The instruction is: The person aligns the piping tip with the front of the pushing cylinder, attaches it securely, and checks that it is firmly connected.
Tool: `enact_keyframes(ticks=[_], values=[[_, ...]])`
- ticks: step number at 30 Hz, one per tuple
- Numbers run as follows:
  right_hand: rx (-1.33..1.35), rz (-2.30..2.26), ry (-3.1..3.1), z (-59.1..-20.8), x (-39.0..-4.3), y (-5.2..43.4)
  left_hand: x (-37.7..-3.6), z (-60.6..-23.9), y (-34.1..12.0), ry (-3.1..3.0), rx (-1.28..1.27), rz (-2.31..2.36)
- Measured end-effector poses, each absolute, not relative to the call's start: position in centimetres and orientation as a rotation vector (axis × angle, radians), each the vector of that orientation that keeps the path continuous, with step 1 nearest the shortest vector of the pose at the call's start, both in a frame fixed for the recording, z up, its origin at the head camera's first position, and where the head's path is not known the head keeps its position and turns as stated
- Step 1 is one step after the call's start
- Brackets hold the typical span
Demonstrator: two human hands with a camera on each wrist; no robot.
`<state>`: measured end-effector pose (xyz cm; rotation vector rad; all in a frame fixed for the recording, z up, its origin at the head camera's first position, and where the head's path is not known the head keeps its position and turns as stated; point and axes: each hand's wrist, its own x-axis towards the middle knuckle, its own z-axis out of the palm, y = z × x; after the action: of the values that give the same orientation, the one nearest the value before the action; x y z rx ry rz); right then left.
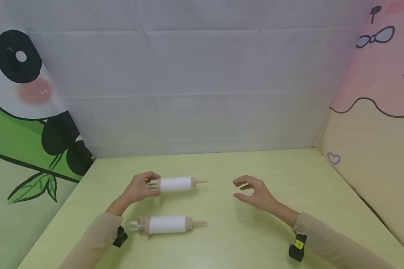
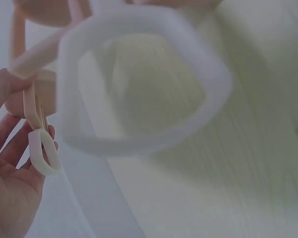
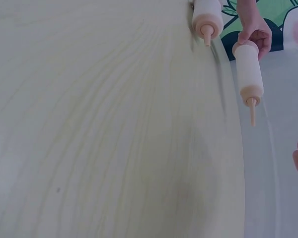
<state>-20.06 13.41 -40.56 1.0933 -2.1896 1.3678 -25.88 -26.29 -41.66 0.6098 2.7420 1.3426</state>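
Observation:
Two syringe-like tools have white barrels, beige end caps and a thin nozzle pointing right. My left hand (image 1: pixel 150 184) grips the far tool (image 1: pixel 175 184) at its plunger end and keeps it level, seemingly just off the green table (image 1: pixel 229 239). The near tool (image 1: pixel 166 224) lies flat in front of it. In the left wrist view, the left hand's fingers (image 2: pixel 10 148) are by the held tool's small white ring (image 2: pixel 42 153), behind a blurred large ring (image 2: pixel 139 84). My right hand (image 1: pixel 244 189) hovers to the right with loosely curled fingers, holding nothing. The right wrist view shows the held tool (image 3: pixel 249 69) and the lying tool (image 3: pixel 207 17).
A grey cloth wall (image 1: pixel 202 93) closes the back, a panda-print panel (image 1: pixel 23 112) the left and a pink and beige panel (image 1: pixel 373 142) the right. Black wrist cameras (image 1: pixel 297 248) sit on both sleeves.

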Motion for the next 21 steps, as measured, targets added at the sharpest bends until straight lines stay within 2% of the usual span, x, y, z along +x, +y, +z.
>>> enact_keyframes(ticks=[21], values=[[1.045,1.384,-2.265,-40.6,-19.8,13.7,-27.0,-43.3,-27.3,2.797,0.569,1.196]])
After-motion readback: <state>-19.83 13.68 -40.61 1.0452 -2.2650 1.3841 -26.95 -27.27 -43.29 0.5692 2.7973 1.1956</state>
